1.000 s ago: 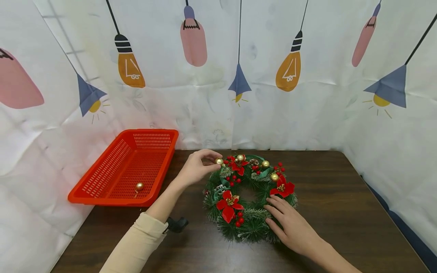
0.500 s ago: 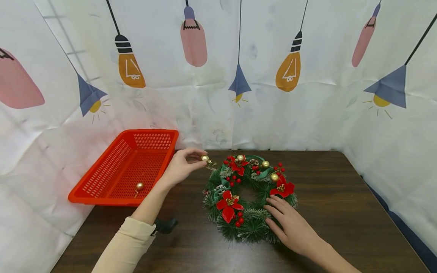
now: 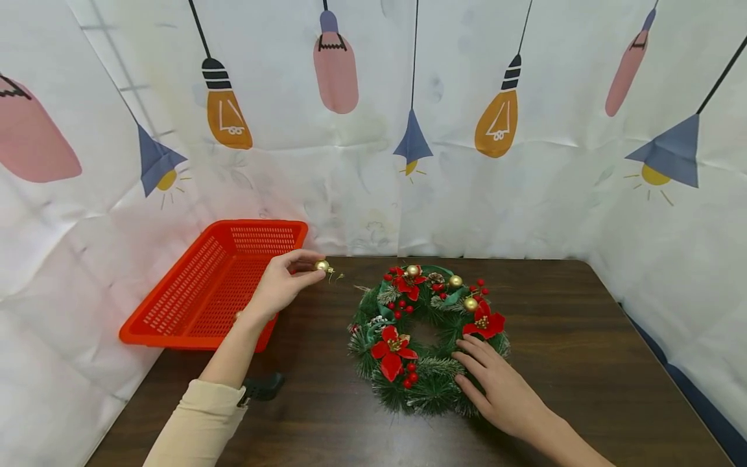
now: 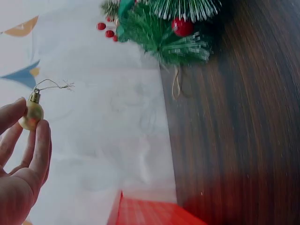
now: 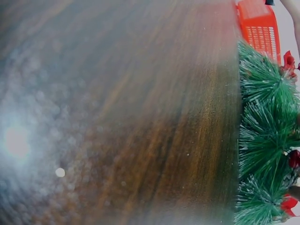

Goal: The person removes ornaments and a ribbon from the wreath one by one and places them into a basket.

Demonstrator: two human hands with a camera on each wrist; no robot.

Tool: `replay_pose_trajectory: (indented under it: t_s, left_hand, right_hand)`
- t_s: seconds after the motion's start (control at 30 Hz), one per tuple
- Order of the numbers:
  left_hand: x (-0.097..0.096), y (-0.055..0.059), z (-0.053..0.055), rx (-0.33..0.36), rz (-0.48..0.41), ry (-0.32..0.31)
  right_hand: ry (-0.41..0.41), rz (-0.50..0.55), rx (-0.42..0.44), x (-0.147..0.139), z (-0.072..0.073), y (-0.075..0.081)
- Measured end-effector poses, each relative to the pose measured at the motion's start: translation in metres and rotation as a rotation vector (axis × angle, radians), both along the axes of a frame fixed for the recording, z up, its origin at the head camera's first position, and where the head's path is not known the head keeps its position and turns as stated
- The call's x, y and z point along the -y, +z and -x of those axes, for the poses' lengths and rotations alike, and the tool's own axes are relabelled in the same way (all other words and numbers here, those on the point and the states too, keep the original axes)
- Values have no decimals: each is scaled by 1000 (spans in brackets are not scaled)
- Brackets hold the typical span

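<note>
Between thumb and fingers, my left hand (image 3: 277,283) pinches a small gold Christmas ball (image 4: 33,115) with a thin string loop trailing from its cap. The hand is raised by the basket's right edge, apart from the wreath. A green Christmas wreath (image 3: 432,386) with red poinsettias, berries and several gold balls lies on the table. My right hand (image 3: 500,394) rests on the wreath's lower right side with fingers extended. In the right wrist view the wreath's needles (image 5: 265,126) fill the right edge, and most of that hand is out of frame.
A red plastic basket (image 3: 213,230) stands at the back left. Another gold ball (image 3: 238,314) in it is mostly hidden by my left forearm. The dark wooden table (image 3: 583,337) ends at a white curtain (image 3: 362,194) printed with lamps.
My left hand has moved left, away from the wreath's upper left and toward the basket, carrying the gold Christmas ball. My right hand has stayed on the wreath.
</note>
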State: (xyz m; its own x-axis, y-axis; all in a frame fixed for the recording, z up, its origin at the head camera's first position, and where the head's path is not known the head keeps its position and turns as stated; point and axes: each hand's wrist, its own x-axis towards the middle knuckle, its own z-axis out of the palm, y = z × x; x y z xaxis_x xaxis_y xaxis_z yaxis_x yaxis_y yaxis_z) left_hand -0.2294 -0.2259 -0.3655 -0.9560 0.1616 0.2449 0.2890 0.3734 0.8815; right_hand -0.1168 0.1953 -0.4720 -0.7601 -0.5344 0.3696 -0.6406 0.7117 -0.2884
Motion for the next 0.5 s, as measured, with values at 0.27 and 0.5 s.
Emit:
replay_pose_trajectory:
  t_s: [0.27,0.5]
  left_hand:
    - [29,-3,-1,6,7,75]
    - [52,-6,-4,47,-18,135]
  right_hand:
    - [23,19,-36,-2,-1,-2]
    - [85,44,-77,-6,-3,-2]
